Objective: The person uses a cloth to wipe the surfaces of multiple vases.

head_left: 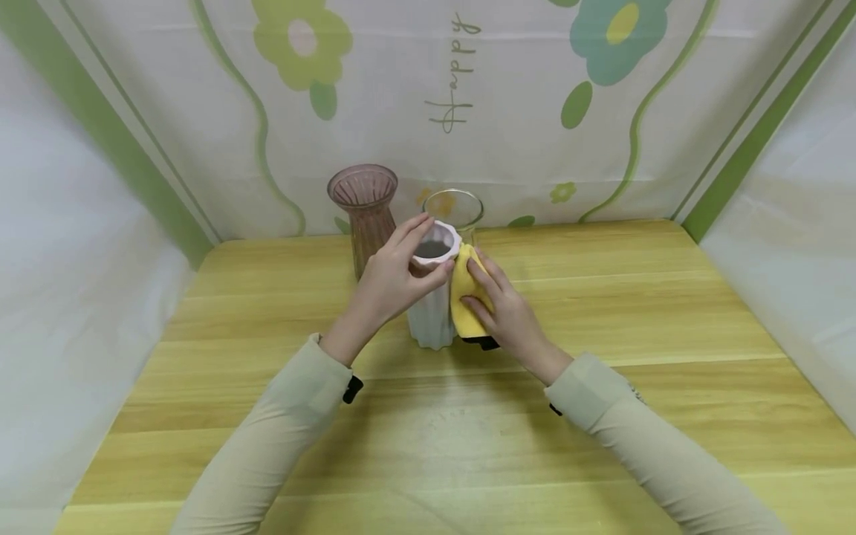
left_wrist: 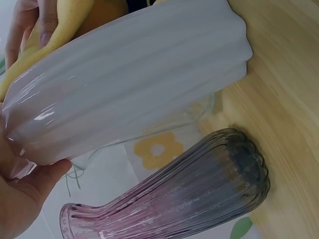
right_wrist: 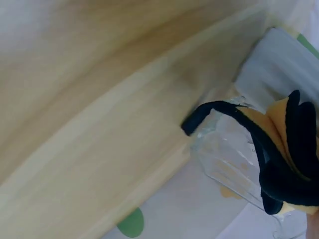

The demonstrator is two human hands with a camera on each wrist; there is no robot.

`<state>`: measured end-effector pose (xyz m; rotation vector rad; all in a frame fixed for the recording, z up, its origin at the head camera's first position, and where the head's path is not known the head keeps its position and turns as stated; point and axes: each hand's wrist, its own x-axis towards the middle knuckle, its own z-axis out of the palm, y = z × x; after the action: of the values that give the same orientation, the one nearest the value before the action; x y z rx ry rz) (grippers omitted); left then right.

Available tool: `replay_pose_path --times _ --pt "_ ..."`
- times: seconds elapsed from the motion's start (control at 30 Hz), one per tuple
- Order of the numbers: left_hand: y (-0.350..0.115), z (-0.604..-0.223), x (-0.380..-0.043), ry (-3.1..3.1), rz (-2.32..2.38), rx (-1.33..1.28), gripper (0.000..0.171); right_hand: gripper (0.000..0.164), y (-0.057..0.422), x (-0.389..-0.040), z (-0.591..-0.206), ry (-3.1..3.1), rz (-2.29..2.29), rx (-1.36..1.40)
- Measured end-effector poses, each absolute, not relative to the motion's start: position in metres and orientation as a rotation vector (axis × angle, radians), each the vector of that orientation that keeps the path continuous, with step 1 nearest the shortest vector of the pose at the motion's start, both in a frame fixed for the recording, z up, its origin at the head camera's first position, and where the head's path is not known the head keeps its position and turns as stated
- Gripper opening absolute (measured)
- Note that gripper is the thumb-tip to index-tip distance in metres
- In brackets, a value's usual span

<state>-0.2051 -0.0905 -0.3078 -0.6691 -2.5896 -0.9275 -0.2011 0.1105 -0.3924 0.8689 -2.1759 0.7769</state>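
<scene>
Behind the wooden surface [head_left: 655, 305] I see a pale backdrop [head_left: 388, 96] printed with flowers, wavy green lines and the word "Happy", and pale walls close off both sides. Toward the back of the surface, near the middle, is the white vase [head_left: 426, 319], mouth up, with fluted sides, a scalloped rim and a grey inside; I can't tell whether its base is touching the wood. My left grip [head_left: 396, 271] is clamped on it at the top, fingers over the far side of the rim and thumb on the near side, and the left wrist view shows its glossy side running down from that hand. My right grip [head_left: 510, 305] is closed on a yellow cloth [head_left: 466, 312], bunched up and laid against the right side of the vase. Dark edging [right_wrist: 291, 179] shows along the folds in the right wrist view. Just to the left and farther back I have a purple glass vase [head_left: 370, 227], ribbed, flared at the mouth and smoky toward its base; the left hand covers some of it in the head view. Directly behind the white vase and the cloth is a clear glass vase [right_wrist: 227, 162], of which the head view gives me little more than the round rim. Both forearms come in from the near side in light sleeves [head_left: 257, 453], with small black pieces at the cuffs.
</scene>
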Motion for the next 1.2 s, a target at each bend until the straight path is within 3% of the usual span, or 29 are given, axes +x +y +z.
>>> replay_pose_path --times 0.1,0.33,0.9,1.2 --pt "-0.090 -0.307 -0.205 -2.593 -0.919 -0.661 0.066 0.052 0.113 -0.201 -0.394 -2.186 0.774 0.884" --pt "-0.089 -0.306 -0.204 -2.584 -0.939 -0.653 0.066 0.065 0.118 -0.201 -0.407 -2.209 0.759 0.901" --pt "-0.089 -0.305 -0.202 -2.630 -0.988 -0.580 0.064 0.050 0.131 -0.197 -0.426 -2.417 0.619 0.949" --pt "-0.090 -0.303 -0.202 -2.644 -1.059 -0.609 0.064 0.058 0.131 -0.195 -0.422 -2.407 0.748 0.914"
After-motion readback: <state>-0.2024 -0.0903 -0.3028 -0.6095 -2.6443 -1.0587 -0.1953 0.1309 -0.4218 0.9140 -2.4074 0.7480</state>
